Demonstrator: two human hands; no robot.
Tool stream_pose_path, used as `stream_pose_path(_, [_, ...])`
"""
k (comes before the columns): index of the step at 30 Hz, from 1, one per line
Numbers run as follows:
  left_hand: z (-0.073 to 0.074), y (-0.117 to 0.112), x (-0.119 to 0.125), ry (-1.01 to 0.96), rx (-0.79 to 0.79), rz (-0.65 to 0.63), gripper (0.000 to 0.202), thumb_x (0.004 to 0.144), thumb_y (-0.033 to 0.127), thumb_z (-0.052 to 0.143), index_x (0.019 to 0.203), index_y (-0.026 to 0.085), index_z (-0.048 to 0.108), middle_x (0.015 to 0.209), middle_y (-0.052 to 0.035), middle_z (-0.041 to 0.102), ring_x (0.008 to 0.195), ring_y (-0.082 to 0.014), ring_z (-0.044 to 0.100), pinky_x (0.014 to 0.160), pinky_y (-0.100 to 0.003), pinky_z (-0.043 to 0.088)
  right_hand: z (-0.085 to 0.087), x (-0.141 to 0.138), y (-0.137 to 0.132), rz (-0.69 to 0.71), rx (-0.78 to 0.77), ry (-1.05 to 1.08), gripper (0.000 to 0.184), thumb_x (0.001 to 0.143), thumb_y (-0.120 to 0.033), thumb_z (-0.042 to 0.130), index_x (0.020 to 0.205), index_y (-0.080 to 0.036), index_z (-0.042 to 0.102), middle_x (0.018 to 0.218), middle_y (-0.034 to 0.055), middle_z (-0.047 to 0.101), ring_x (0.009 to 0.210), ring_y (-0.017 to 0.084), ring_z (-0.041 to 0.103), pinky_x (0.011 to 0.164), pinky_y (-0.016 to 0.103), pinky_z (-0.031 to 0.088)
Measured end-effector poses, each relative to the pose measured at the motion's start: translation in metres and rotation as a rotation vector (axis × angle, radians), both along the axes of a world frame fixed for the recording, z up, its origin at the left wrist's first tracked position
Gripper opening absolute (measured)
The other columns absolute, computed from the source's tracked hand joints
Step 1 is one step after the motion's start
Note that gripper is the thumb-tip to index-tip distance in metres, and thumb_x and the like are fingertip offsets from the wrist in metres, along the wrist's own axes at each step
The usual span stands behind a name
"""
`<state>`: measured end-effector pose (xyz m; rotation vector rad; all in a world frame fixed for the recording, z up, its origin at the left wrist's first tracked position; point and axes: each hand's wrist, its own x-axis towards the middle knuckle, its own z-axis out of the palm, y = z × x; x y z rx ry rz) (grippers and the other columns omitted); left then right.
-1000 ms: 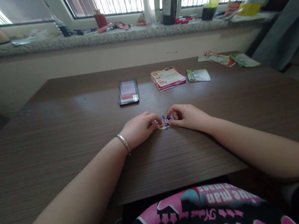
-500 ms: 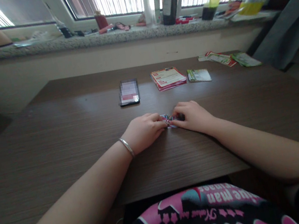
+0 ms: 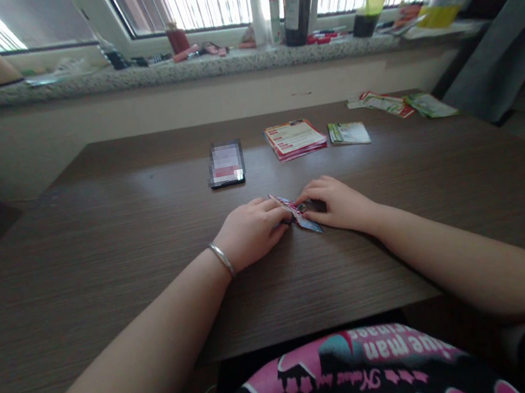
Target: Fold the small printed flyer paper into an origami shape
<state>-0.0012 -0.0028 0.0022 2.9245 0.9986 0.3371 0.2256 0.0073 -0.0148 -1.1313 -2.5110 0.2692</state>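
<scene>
— Fingers (image 3: pixel 276 210) on both hands: report state, then item location.

— Curled together and clamped from opposite sides on a single item, as far as my feed shows. Location follows, largest first. A brown wood-grain desk (image 3: pixel 102 265) fills the view, with a granite window sill (image 3: pixel 159 73) beyond it carrying a dark bottle (image 3: pixel 297 7) among other items. Along the desk's far side lie a phone (image 3: pixel 225 164) (its screen is pixelated on my feed), a stack of red-and-white leaflets (image 3: pixel 295 138) and a smaller green-and-white leaflet pile (image 3: pixel 349 133).

— Confirm the hands.

— Left hand (image 3: pixel 248 231), fitted with a silver bangle (image 3: pixel 221 260), and right hand (image 3: pixel 340 204) rest on the desk's near half, just apart. Between them, touching the desk, sits a folded printed paper (image 3: pixel 308 222) in red and blue, lying diagonally, its pointed ends projecting past the fingertips.
</scene>
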Motion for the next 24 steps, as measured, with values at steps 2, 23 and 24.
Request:
stream_pose_path(2, [0.0000,-0.0001,0.0003,-0.015,-0.006,0.031,0.026,0.089,0.025,0.047,0.111,0.023,0.060,0.107,-0.0051,0.064,0.096,-0.0186,0.058,0.084,-0.031,0.046,-0.0003,-0.0003,-0.0008,0.014,0.005,-0.001,0.026,0.082,-0.032,0.059,0.104,-0.021,0.066,0.100,0.0077,0.066,0.096,0.021,0.055,0.088,0.036,0.039])
stream_pose_path(23, [0.0013,0.0006,-0.0002,-0.006,-0.125,-0.007,0.029,0.092,0.031,0.044,0.105,0.021,0.068,0.107,-0.0056,0.067,0.098,-0.0184,0.059,0.091,-0.032,0.044,0.0048,0.0000,-0.0065,0.282,0.180,-0.138,0.026,0.092,-0.030,0.045,0.103,-0.025,0.068,0.105,0.0059,0.067,0.094,0.019,0.055,0.084,0.034,0.041])
stream_pose_path(24, [0.0012,0.0008,-0.0001,-0.010,-0.133,-0.012,0.029,0.092,0.032,0.045,0.105,0.021,0.068,0.108,-0.0055,0.067,0.098,-0.0185,0.059,0.092,-0.032,0.044,0.0047,-0.0006,-0.0072,0.276,0.187,-0.144,0.026,0.092,-0.031,0.045,0.101,-0.024,0.068,0.106,0.0057,0.067,0.096,0.020,0.054,0.085,0.034,0.041])
